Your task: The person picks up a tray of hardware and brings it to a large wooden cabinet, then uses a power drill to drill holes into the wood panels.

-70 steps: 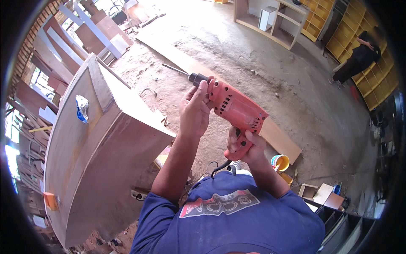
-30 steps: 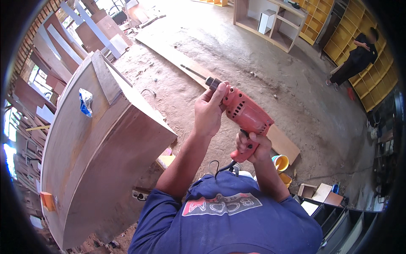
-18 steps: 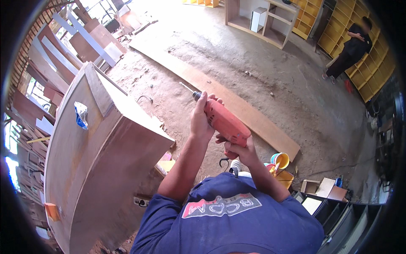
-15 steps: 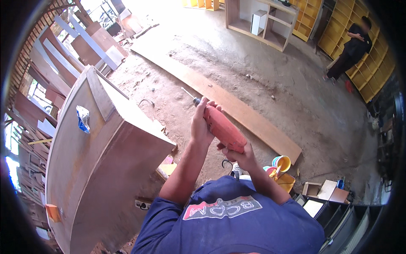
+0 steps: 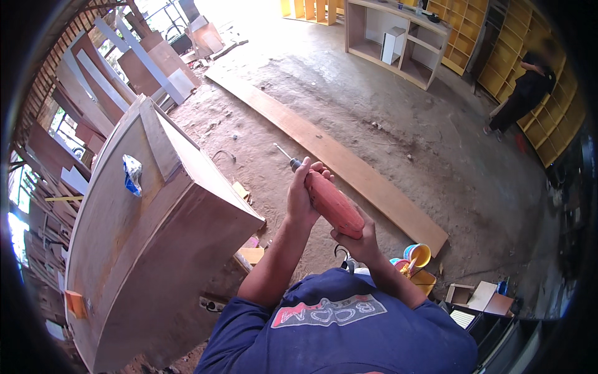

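Note:
Both of my hands are on a red power drill (image 5: 335, 204), held in front of my chest with a thin bit (image 5: 282, 151) pointing up and to the left. My left hand (image 5: 304, 196) wraps the drill's front end just behind the dark chuck (image 5: 295, 164). Around the rear end, my right hand (image 5: 361, 240) is closed; the handle is mostly hidden beneath the body. A dark cord (image 5: 342, 252) loops below the drill, near my shirt. The bit touches nothing and is over the dirt floor.
A large wooden cabinet carcass (image 5: 168, 262) stands close on my left, with a blue-white packet (image 5: 132, 174) on it. A long plank (image 5: 324, 146) lies across the floor. Buckets (image 5: 418, 254) stand at right. A person (image 5: 529, 87) stands by yellow shelving (image 5: 554, 124) at far right.
The view has shifted, so surroundings appear slightly lower and further right. My two hands keep their hold on the drill, which sits a little lower in the picture.

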`<state>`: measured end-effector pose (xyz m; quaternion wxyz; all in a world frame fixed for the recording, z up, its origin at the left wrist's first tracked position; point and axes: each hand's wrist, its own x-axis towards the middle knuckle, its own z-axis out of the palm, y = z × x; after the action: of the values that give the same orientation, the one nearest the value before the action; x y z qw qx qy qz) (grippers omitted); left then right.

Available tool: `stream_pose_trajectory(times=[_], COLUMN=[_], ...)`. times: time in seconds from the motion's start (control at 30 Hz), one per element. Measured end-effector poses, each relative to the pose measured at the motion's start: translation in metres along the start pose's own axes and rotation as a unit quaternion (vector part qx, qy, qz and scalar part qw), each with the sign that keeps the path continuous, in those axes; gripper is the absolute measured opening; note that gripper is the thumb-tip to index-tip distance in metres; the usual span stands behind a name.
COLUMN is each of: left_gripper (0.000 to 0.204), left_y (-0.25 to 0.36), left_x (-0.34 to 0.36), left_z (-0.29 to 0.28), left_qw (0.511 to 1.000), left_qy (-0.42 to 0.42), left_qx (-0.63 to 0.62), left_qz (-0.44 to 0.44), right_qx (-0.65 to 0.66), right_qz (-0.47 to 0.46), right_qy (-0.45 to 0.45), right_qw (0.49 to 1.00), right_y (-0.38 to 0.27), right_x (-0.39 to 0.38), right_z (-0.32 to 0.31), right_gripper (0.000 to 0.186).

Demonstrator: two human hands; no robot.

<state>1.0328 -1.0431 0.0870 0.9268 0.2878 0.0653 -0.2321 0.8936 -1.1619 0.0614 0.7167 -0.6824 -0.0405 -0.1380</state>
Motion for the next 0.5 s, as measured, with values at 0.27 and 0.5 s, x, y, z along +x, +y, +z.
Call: stream_pose_trajectory(times=[0.27,0.5], left_gripper=[0.037,0.028], left_y=[0.006,0.017], left_x=[0.001,0.005], left_z=[-0.004,-0.006], left_qw=[1.0,1.0], left_qy=[0.002,0.009], left_qx=[0.0,-0.006], left_qz=[0.003,0.008], right_qx=[0.012,0.147], right_qz=[-0.002,0.106], right_qy=[-0.008,-0.048], right_qw=[1.0,0.982], right_y=[0.002,-0.004], right_x=[0.004,0.002], right_z=[0.004,0.003], right_gripper=[0.07,0.055])
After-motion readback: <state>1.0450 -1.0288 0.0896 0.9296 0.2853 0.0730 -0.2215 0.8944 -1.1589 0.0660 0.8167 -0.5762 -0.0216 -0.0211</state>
